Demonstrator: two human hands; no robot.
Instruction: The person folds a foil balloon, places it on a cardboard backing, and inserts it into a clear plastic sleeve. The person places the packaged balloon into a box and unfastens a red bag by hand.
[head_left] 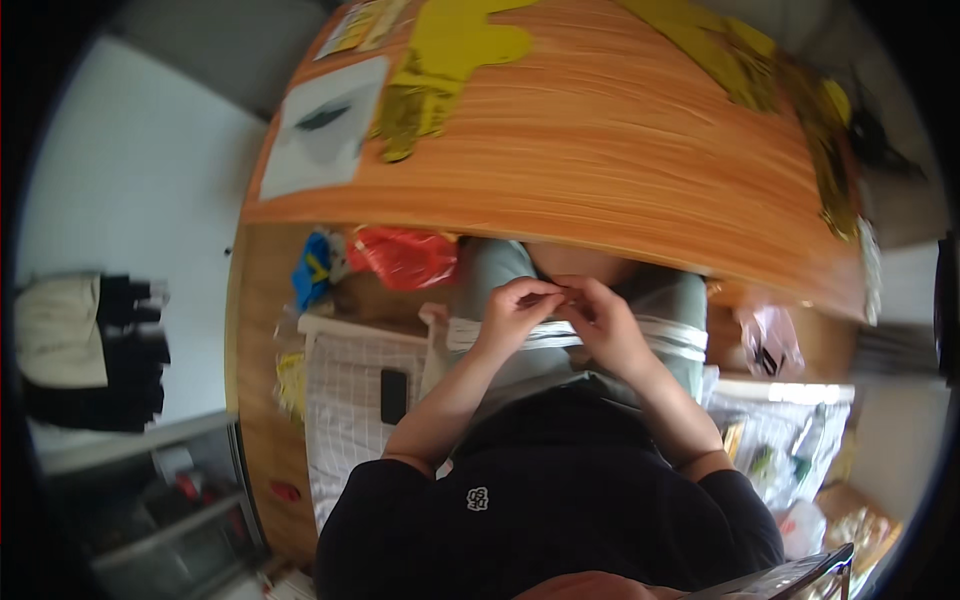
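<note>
My left hand and my right hand meet above my lap, just in front of the table's near edge. The fingertips of both are pinched close together and nearly touch. Whatever they hold, if anything, is too small to make out. White bands cross my grey-green trousers on both thighs, close below the hands.
Flat yellow foil pieces and a white sheet with a dark leaf-shaped mark lie on the wooden table. Near my legs are a red plastic bag, a pink bag and a black phone on checked cloth.
</note>
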